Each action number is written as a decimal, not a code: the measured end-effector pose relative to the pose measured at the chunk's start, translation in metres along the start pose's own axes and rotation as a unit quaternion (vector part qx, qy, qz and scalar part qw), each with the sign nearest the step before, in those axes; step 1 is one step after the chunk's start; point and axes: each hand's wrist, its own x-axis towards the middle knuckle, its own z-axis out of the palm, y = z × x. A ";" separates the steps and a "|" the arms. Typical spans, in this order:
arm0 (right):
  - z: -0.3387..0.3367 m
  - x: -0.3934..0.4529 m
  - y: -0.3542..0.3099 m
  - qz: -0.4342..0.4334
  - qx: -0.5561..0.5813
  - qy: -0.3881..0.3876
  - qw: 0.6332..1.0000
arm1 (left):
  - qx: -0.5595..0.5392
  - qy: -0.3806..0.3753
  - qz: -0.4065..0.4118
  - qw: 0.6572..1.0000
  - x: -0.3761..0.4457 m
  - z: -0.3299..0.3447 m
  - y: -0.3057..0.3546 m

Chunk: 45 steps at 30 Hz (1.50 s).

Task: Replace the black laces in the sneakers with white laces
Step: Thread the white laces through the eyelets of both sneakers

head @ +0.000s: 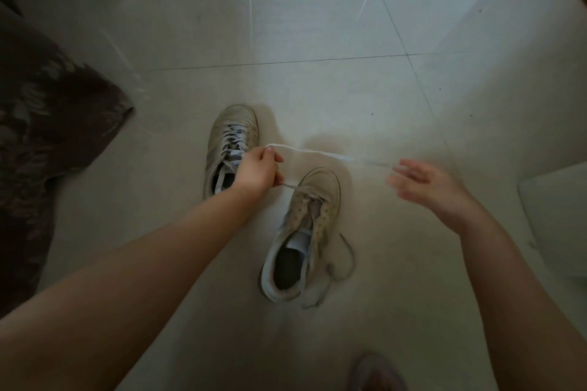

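Two white sneakers stand on the tiled floor. The far sneaker [230,149] is laced with a white lace. The near sneaker [305,232] has open eyelets, and a white lace [317,152] runs out of its front. My left hand [259,170] pinches that lace above the near sneaker's toe. From there the lace stretches right toward my right hand [425,184], which is blurred, fingers spread, with the lace's far end at its fingertips. A dark lace [346,259] lies loose on the floor by the near sneaker's right side.
A dark patterned cushion or cloth [41,124] lies at the left. A pale flat object [559,216] sits at the right edge. A reddish blurred thing [378,373] shows at the bottom edge. Pale floor tiles [286,25] stretch beyond the shoes.
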 end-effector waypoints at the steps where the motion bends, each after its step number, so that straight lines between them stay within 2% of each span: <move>1: 0.000 0.001 0.012 0.008 -0.063 -0.013 0.998 | -0.012 0.009 -0.003 1.000 0.000 0.001 0.003; 2: 0.000 0.003 0.021 0.004 -0.157 0.000 0.988 | -0.018 0.014 0.004 1.000 0.001 0.003 0.006; 4: 0.001 0.003 0.032 -0.006 -0.362 0.054 0.931 | 0.004 0.028 0.020 0.999 0.002 0.006 0.011; 5: 0.001 0.004 0.036 -0.016 -0.418 0.078 0.905 | 0.051 0.046 0.032 0.997 0.004 0.006 0.012; 6: 0.002 0.003 0.034 -0.032 -0.427 0.082 0.900 | 0.131 0.068 0.045 0.988 0.004 0.006 0.012; 8: 0.007 0.000 0.027 -0.081 -0.362 0.054 0.927 | 0.312 0.098 0.091 0.941 -0.008 0.010 0.010; 9: 0.013 -0.002 0.021 -0.099 -0.311 0.033 0.945 | 0.373 0.094 0.146 0.911 -0.018 0.014 0.008; 10: 0.021 -0.005 0.013 -0.100 -0.249 0.012 0.963 | 0.408 0.070 0.207 0.886 -0.028 0.020 0.005; 12: 0.038 -0.012 0.002 -0.072 -0.117 -0.036 0.990 | 0.424 -0.054 0.270 0.863 -0.046 0.035 0.002; 14: 0.052 -0.015 -0.005 -0.049 -0.026 -0.086 0.995 | 0.357 -0.209 0.232 0.880 -0.056 0.052 -0.002; 15: 0.057 -0.016 -0.009 -0.043 0.010 -0.104 0.994 | 0.301 -0.254 0.199 0.897 -0.059 0.059 -0.002; 18: 0.063 -0.016 -0.019 -0.037 0.108 -0.102 0.988 | 0.221 -0.243 0.164 0.930 -0.059 0.067 -0.007; 21: 0.057 -0.010 -0.023 -0.028 0.225 -0.030 0.973 | 0.223 -0.248 0.152 0.930 -0.056 0.057 -0.013; 25: 0.049 -0.001 -0.018 0.005 0.399 0.057 0.915 | 0.235 -0.268 0.158 0.921 -0.053 0.045 -0.013; 27: 0.049 -0.003 -0.011 0.008 0.368 0.032 0.929 | 0.197 -0.250 0.154 0.936 -0.048 0.045 -0.007; 30: 0.059 -0.016 0.003 -0.004 0.141 -0.120 0.983 | 0.091 -0.217 0.139 0.962 -0.039 0.046 0.005; 32: 0.068 -0.022 0.007 -0.025 0.019 -0.179 0.983 | 0.059 -0.226 0.139 0.962 -0.036 0.044 0.012; 35: 0.075 -0.023 0.005 -0.054 0.014 -0.168 0.984 | 0.040 -0.243 0.141 0.959 -0.036 0.043 0.016; 38: 0.075 -0.023 0.003 -0.100 -0.038 -0.121 0.987 | 0.051 -0.228 0.135 0.963 -0.033 0.041 0.015; 41: 0.077 -0.023 0.010 -0.096 -0.002 -0.091 0.991 | 0.097 -0.218 0.123 0.963 -0.031 0.040 0.014; 43: 0.082 -0.022 0.017 -0.060 0.060 -0.083 0.993 | 0.172 -0.212 0.120 0.955 -0.033 0.044 0.012; 45: 0.086 -0.021 0.024 -0.030 0.080 -0.059 0.995 | 0.321 -0.161 0.157 0.920 -0.035 0.046 0.006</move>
